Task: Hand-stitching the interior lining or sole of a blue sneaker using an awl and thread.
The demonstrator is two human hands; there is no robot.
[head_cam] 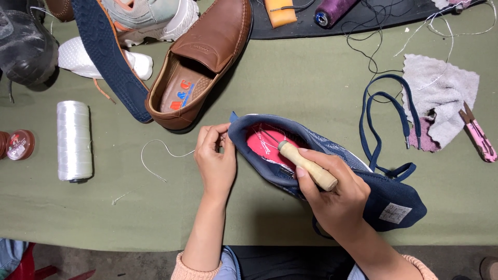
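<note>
A navy blue sneaker (pixel 321 145) with a pink insole lies on its side in the middle of the green table (pixel 290 78). My right hand (pixel 332 192) grips a wooden-handled awl (pixel 307 165), its metal tip poking inside the shoe's opening. My left hand (pixel 213 161) pinches the sneaker's heel edge and a white thread (pixel 161 153) that trails off to the left across the cloth. The awl's point is hidden inside the shoe.
A brown loafer (pixel 199 62), a blue sole (pixel 111 57) and other shoes lie at the top left. A white thread spool (pixel 74 140) and small red tin (pixel 19 144) sit left. Blue laces (pixel 386 124), grey rag (pixel 441 98), pink snips (pixel 480 136) are right; purple spool (pixel 332 10) at top.
</note>
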